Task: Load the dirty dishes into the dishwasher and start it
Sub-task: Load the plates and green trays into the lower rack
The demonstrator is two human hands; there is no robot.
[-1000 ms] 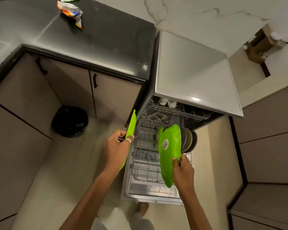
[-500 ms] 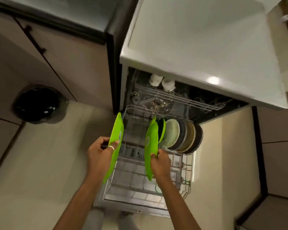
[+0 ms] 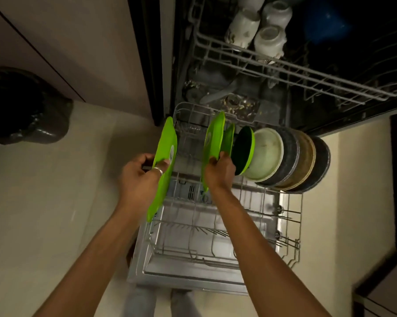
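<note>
The dishwasher stands open with its lower rack pulled out over the door. My left hand grips a green plate held on edge at the rack's left side. My right hand pinches a second green plate upright inside the rack, next to a smaller green plate. To their right stands a row of upright dishes: a green bowl, a white plate and several dark plates.
The upper rack holds white cups and a blue item. A black bin bag sits on the floor at left. Cabinet doors flank the dishwasher. The rack's front rows of tines hold nothing.
The view has dropped closer to the dishwasher. My right hand has brought its green plate down upright into the lower rack beside the other dishes. My left hand keeps its plate at the rack's left.
</note>
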